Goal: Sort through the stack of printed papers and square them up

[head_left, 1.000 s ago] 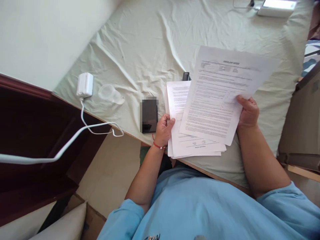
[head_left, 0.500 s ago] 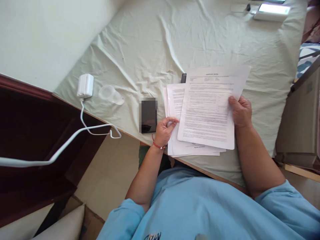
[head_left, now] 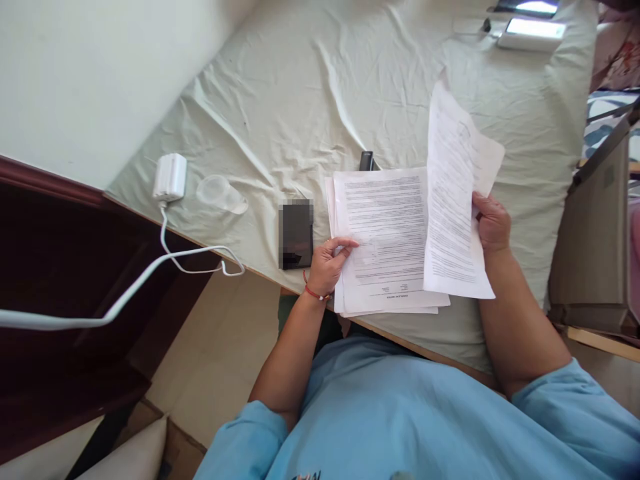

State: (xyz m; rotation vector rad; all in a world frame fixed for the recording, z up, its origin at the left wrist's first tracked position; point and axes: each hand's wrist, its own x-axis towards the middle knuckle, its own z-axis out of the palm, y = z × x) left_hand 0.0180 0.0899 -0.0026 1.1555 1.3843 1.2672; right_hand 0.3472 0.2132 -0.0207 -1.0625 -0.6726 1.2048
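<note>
A printed sheaf of sheets [head_left: 453,207] is in my right hand [head_left: 494,223], gripped at its right edge with the thumb in front. It is raised off the table, and its pages bend and stand at a slant. My left hand [head_left: 331,260], with a red bracelet at the wrist, has thumb and forefinger closed together at the left edge of a paper stack [head_left: 387,220]. That stack lies flat on the cloth, slightly fanned, with print on its top page. A dark phone-like device [head_left: 296,237], partly pixelated, lies just left of my left hand.
Behind the stack is a small black object [head_left: 367,161]. A white adapter [head_left: 171,177] with a cable and a clear plastic cup [head_left: 220,192] are at the left. A white device [head_left: 533,35] sits at the far right. A brown box-like case [head_left: 590,233] stands by the right edge.
My right hand has drawn its sheets to the right and tilted them, so they bend and uncover the stack's top page. My left hand stays almost in place.
</note>
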